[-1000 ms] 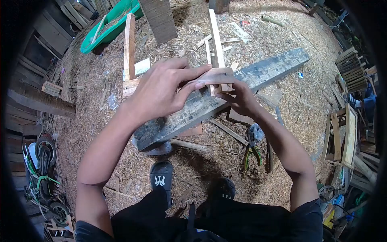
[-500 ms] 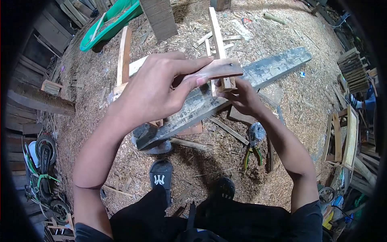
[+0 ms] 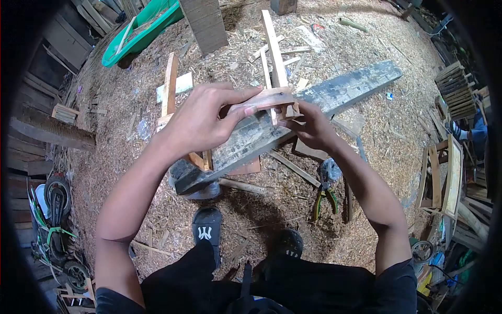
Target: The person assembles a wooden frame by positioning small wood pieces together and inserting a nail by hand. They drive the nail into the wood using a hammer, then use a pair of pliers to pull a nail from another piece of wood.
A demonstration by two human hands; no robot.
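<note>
My left hand (image 3: pixel 201 118) is closed on a short wooden board (image 3: pixel 274 98), thumb below and fingers on top. A small dark spot, perhaps a nail or hole, shows near the board's right end. My right hand (image 3: pixel 314 128) grips the near end of a long pale wooden strip (image 3: pixel 272 47), just under that board. Another upright wooden strip (image 3: pixel 170 83) stands beyond my left wrist; where it joins is partly hidden by my hand. Beneath both hands lies a thick grey timber beam (image 3: pixel 355 86), set diagonally.
Pliers (image 3: pixel 325 201) with green-and-black handles and a clear plastic bag (image 3: pixel 330 171) lie on the shavings by my right forearm. A green basin (image 3: pixel 141 34) is at the back left, beside a wooden post (image 3: pixel 204 26). A small motorbike (image 3: pixel 57 230) stands far left.
Both hands have shifted slightly left with the board and strip. The board's right end now sits lower and further left, and the left upright strip has tilted and moved right.
</note>
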